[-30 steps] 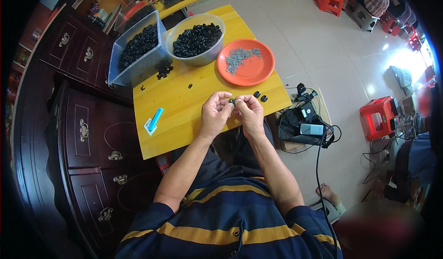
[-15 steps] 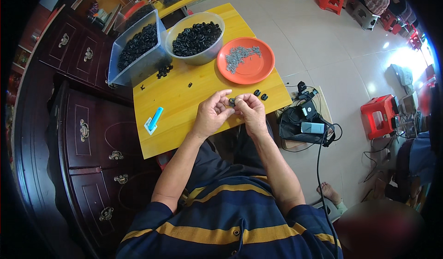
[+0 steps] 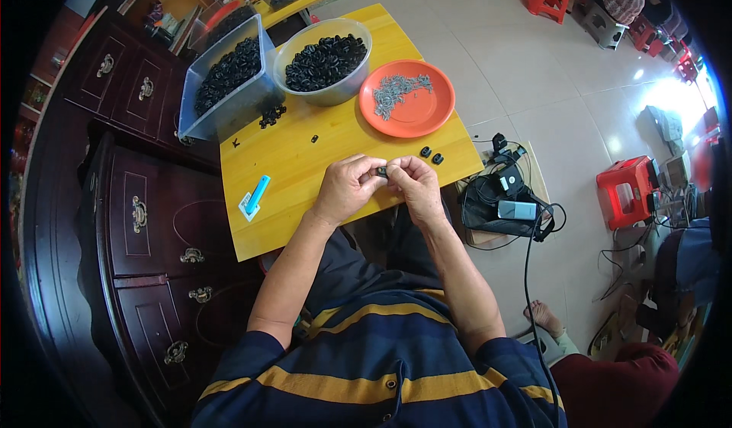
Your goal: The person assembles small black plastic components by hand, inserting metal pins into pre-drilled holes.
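Above the near edge of the yellow table, my left hand and my right hand meet with bent fingers. Between their fingertips they pinch a small black plastic part, mostly covered by the fingers. Two similar black pieces lie on the table just right of my right hand. Beyond the hands, an orange plate holds a spread of small grey metal pieces, too fine to make out. Another single black piece lies to the left of it.
A round translucent bowl and a clear bin hold heaps of black parts. A light-blue-handled tool lies at the left. Dark wooden drawers border that side. Cables, a black bag and red stools stand right.
The fingers of my left hand have closed further over the black part, and both hands have shifted slightly. At the lower right, a person in dark red has shifted.
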Tool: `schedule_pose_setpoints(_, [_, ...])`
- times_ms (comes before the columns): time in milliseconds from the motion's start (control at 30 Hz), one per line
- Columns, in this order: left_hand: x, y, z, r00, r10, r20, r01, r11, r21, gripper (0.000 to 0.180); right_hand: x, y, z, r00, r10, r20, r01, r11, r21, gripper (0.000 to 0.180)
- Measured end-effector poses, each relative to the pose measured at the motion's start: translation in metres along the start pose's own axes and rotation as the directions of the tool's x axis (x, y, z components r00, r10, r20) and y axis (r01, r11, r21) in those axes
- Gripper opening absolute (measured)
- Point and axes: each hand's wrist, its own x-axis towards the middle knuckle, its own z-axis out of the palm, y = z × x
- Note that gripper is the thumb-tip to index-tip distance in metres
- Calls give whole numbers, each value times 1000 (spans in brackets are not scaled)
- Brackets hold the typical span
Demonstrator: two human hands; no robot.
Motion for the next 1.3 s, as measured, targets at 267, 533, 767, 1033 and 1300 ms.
schedule_pose_setpoints(267, [0,0,-1,1000,16,12,-17,999,44,23,-3,-5,3,999,27,-20,-27,999,-32,7])
schedule_pose_setpoints(533, [-2,-3,7,996,85,13,-86,995,42,21,-11,0,-2,999,-2,-48,3,1000,12,6])
schedule_pose_setpoints(767, [-1,14,20,996,31,89,-24,997,-80,18,-33,-7,-18,993,-29,-116,37,997,68,5])
schedule_pose_setpoints(1033, [0,26,47,944,69,323,-21,989,-149,27,-66,-3,-63,977,123,-173,-71,957,282,13])
schedule_pose_setpoints(1300, [20,2,80,930,252,268,-322,909,264,68,-64,21,-103,943,270,-194,-128,834,537,21])
